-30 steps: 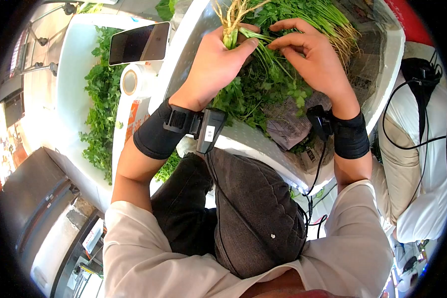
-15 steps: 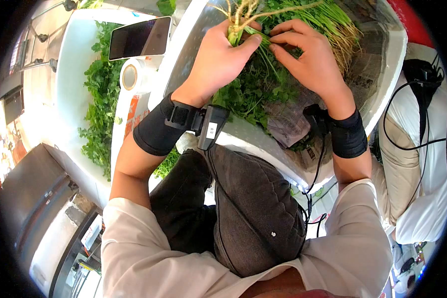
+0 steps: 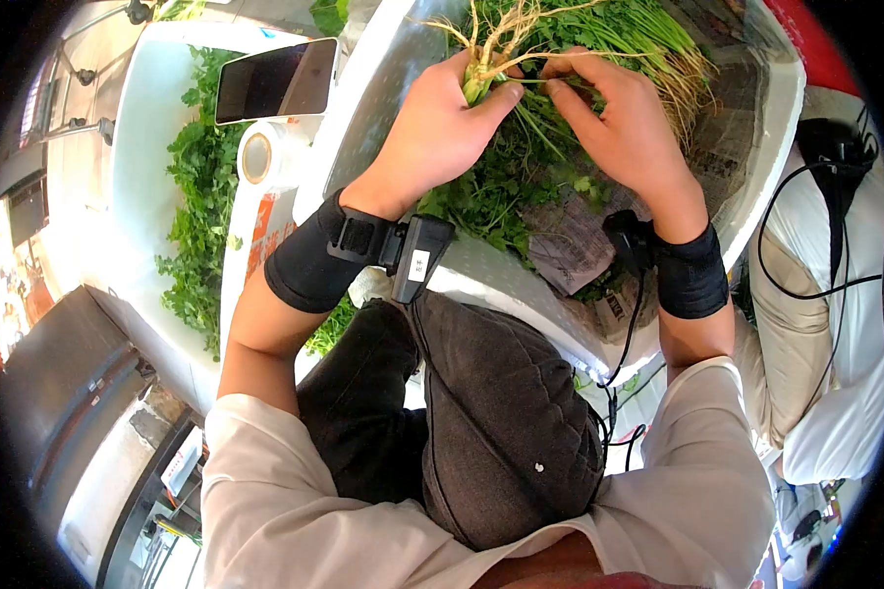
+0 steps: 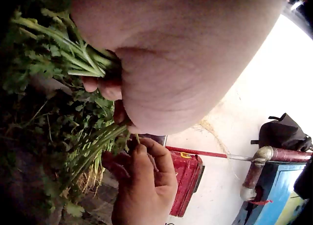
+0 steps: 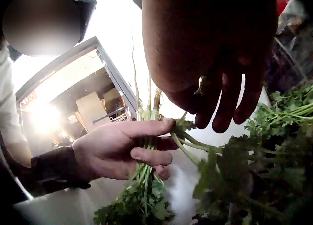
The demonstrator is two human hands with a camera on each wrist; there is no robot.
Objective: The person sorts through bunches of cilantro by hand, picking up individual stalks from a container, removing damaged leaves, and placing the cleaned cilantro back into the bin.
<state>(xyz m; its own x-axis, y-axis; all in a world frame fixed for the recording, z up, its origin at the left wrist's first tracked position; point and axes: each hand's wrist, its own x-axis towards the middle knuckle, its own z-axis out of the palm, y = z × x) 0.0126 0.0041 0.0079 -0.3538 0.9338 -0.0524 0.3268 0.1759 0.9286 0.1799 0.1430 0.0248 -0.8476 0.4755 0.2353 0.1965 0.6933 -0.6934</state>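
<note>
In the head view the left hand grips a small bunch of leafy green stems, its pale roots pointing up past the thumb. Close by on the right, the right hand has thumb and forefinger pinched together on a thin stem. The left wrist view shows that pinch, with the right hand just below the left palm. In the right wrist view leaves hang below the left hand, and the right hand is dark in front.
A white foam box holds more rooted greens on newspaper. To the left, a second white box holds greens; a phone and a tape roll lie along its edge. Cables run from both wrists.
The left hand and the roots have shifted slightly to the right. The right hand's fingertips have moved a little and now pinch a thin stem beside the bunch.
</note>
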